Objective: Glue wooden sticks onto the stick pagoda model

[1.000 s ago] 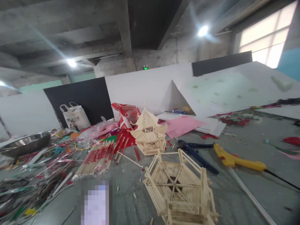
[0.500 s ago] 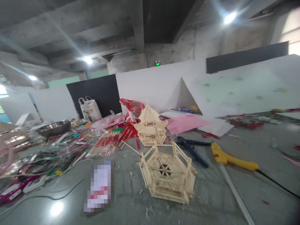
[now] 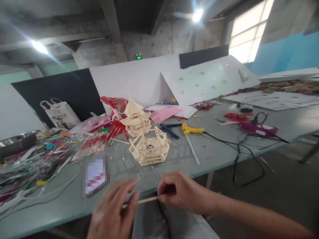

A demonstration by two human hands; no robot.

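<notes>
Both hands are now showing at the bottom of the view; half a second ago neither was appearing. The camera is also taking in the table's near edge and more of its right side. For the work, this is probably meaning handling one stick off the table, while the two models are standing beside each other as before.

Left hand point(image 3: 113, 209): curling halfway, thumb apart from index tip; the pale stick point(image 3: 147, 200) is running past the thumb, but blur is hiding whether it's gripping. Right hand point(image 3: 179, 194): pinching the stick's other end between thumb and index. Stick is spanning the gap between hands, just in front of the table point(image 3: 57, 209) edge.

Counting: two hands, one handled stick. Two stick models: one roofed tower point(image 3: 136, 121), one open six-sided frame point(image 3: 153, 157) sitting nearer. One yellow glue gun point(image 3: 193, 129), one clear rod point(image 3: 192, 149) lying below it, one blue-handled pliers point(image 3: 170, 131). One tote bag point(image 3: 61, 114), one metal bowl point(image 3: 18, 146). Bundled sticks point(image 3: 92, 144) are overlapping, so not countable.
</notes>
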